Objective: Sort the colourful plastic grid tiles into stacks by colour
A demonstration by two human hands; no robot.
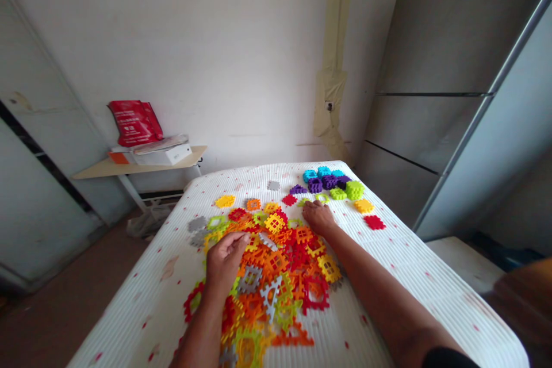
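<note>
A heap of plastic interlocking tiles (276, 263) with notched edges, mostly red, orange, yellow, light green and grey, covers the middle of the table. Above its left side is my left hand (226, 250), thumb and fingers pinched together; whatever they hold, if anything, is hidden. My right hand (319, 217) reaches to the far right edge of the heap, its fingers curled down on a light green interlocking tile (303, 202). Another light green frame tile (322, 198) lies just beyond that hand. A solid red tile (289, 200) is close to its left.
Blue stacks (323, 171), purple stacks (330, 181) and light green stacks (354, 190) stand at the table's far right. Single yellow (364, 206) and red (374, 222) tiles lie nearer. A side table (97, 169) with a red bag is at left, a refrigerator (414, 126) at right.
</note>
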